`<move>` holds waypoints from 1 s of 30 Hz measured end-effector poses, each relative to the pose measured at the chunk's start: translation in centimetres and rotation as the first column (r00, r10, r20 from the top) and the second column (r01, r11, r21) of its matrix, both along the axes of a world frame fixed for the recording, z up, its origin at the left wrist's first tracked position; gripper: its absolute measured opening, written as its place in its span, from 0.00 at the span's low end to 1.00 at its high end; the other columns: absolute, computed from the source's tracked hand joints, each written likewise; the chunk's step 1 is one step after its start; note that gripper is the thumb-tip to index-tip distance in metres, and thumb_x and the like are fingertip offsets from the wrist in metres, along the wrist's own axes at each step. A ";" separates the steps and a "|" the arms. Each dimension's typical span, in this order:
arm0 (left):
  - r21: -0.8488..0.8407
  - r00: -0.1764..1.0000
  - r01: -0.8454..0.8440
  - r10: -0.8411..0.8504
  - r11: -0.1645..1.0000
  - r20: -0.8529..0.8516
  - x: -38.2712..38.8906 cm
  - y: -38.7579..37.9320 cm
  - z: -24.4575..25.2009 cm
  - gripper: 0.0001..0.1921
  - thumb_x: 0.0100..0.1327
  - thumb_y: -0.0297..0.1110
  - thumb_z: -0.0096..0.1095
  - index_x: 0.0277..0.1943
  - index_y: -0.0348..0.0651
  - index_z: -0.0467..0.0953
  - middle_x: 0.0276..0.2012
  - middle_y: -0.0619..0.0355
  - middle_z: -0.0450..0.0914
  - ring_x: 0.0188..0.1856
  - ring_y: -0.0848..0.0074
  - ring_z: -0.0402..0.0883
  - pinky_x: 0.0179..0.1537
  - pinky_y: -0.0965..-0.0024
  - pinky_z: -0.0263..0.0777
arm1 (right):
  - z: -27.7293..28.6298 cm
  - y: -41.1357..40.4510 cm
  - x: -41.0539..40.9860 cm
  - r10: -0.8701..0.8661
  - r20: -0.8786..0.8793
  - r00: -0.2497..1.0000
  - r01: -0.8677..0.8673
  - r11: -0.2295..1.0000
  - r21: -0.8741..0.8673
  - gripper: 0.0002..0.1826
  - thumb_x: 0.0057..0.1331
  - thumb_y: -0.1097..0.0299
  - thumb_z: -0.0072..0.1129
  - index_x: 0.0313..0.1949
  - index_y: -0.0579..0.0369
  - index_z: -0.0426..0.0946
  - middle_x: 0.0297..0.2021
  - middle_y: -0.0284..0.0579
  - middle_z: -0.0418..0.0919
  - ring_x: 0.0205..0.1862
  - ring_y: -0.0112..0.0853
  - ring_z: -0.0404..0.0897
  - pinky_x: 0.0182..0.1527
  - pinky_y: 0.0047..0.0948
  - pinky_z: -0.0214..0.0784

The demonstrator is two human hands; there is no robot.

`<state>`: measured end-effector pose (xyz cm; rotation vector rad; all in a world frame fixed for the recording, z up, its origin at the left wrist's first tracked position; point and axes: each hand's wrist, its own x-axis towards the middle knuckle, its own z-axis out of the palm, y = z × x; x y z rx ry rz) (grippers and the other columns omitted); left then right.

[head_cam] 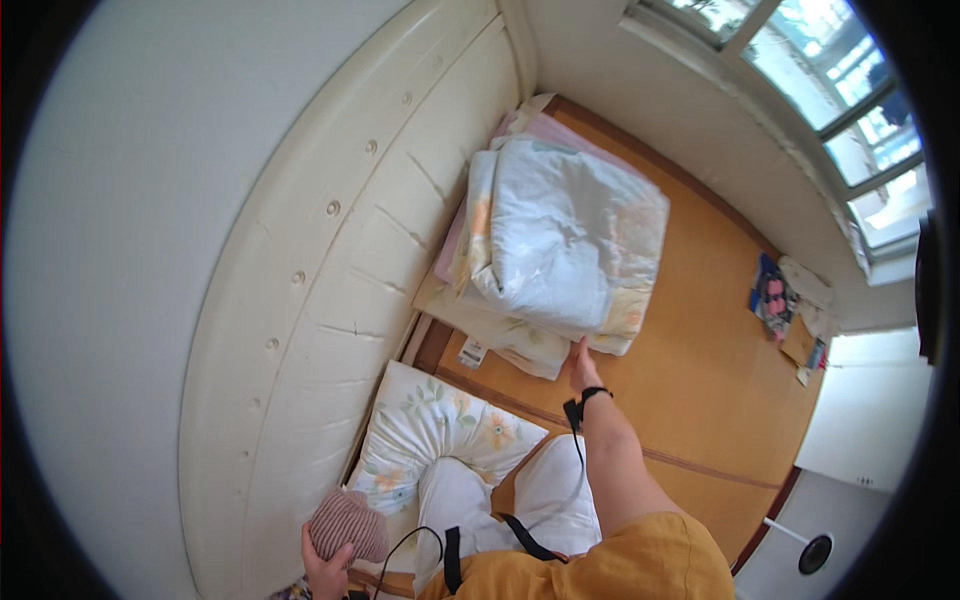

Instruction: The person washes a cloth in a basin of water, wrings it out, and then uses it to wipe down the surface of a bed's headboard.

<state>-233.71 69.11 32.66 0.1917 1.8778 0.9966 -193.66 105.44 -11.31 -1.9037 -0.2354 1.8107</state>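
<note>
My left hand (328, 564), low at the left, is closed around a bunched pink striped cloth (349, 525). My right hand (583, 369) reaches to the lower edge of a stack of folded quilts (555, 225), pale with orange flower prints; the hand touches or nearly touches it, with part of the fingers hidden at the quilt edge. Pink bedding (566, 133) shows under the stack. Below the stack sticks out a folded cream cloth (536, 349). A floral pillow (450, 420) lies by my knees, one knee against or over its edge.
The padded cream headboard (360, 247) runs along the left. A wooden bed board (705, 360) spreads to the right, with a small pile of cloths and other items (787, 307) at its far side. A white cabinet (862, 405) and a window (840, 97) stand at the right.
</note>
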 end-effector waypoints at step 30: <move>0.159 0.995 -0.097 0.096 0.983 0.016 17.9 17.4 1.2 0.29 0.56 0.15 0.66 0.60 0.36 0.64 0.47 0.58 0.77 0.42 0.80 0.78 0.39 0.77 0.75 | -4.1 -8.4 29.6 -0.416 -0.024 0.909 0.414 0.908 -0.061 0.15 0.67 0.65 0.45 0.49 0.55 0.75 0.46 0.42 0.80 0.50 0.34 0.78 0.56 0.35 0.70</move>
